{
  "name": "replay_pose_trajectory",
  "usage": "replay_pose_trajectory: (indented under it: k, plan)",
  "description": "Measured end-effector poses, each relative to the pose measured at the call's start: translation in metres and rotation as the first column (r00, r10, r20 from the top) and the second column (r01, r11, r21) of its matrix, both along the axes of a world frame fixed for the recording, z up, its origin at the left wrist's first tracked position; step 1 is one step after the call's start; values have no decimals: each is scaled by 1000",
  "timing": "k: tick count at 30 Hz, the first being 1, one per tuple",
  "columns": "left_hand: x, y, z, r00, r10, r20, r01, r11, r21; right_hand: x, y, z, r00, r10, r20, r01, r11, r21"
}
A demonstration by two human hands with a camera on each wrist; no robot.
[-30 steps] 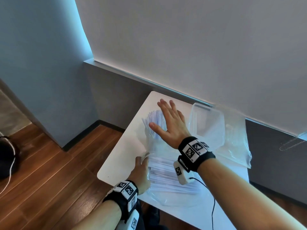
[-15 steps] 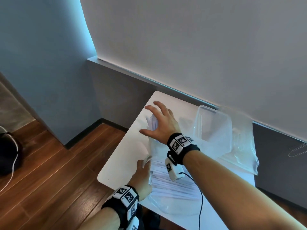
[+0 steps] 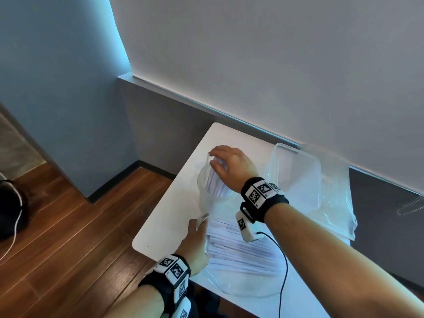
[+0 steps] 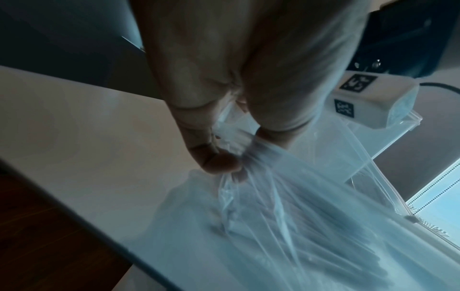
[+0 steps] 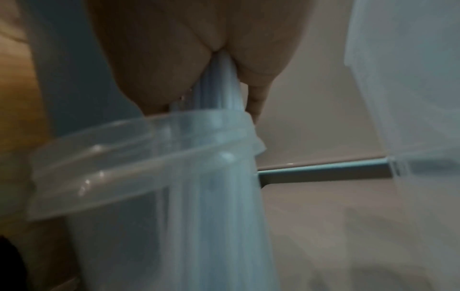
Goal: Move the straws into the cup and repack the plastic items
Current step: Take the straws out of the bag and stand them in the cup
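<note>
plastic bag (image 4: 286, 196) pinched left, straws (image 3: 216, 184) gripped right

I see a round clear plastic cup (image 3: 206, 191) on the white table (image 3: 169, 216), holding paper-wrapped straws (image 3: 216, 185). Nearer me lies a clear plastic bag (image 3: 243, 281) of straws. A rectangular clear plastic container (image 3: 296, 177) stands right of the cup, by the wall.
</note>
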State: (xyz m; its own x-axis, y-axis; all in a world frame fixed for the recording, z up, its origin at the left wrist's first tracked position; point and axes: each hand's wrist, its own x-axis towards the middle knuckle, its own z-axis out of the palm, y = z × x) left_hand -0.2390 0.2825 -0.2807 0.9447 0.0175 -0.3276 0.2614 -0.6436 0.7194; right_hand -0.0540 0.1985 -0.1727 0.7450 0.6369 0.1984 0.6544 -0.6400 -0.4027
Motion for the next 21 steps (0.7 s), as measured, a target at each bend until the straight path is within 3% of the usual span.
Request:
replay_pose_trajectory:
  k: [10, 17, 19, 21]
  plan:
    - [-1, 1, 0, 1000, 0, -10, 0, 1000, 24, -1, 14, 6, 997, 71, 42, -68, 994, -82]
    - [-1, 5, -4, 1000, 0, -12, 0, 1000, 8, 4, 23, 11, 999, -35, 24, 33, 995, 92]
    - [0, 4, -2, 1000, -14, -15, 14, 1000, 24, 7, 21, 15, 999, -48, 15, 49, 999, -16]
    - [0, 3, -1, 1000, -9, -17, 10, 999, 39, 5, 17, 18, 997, -69, 43, 78, 963, -258]
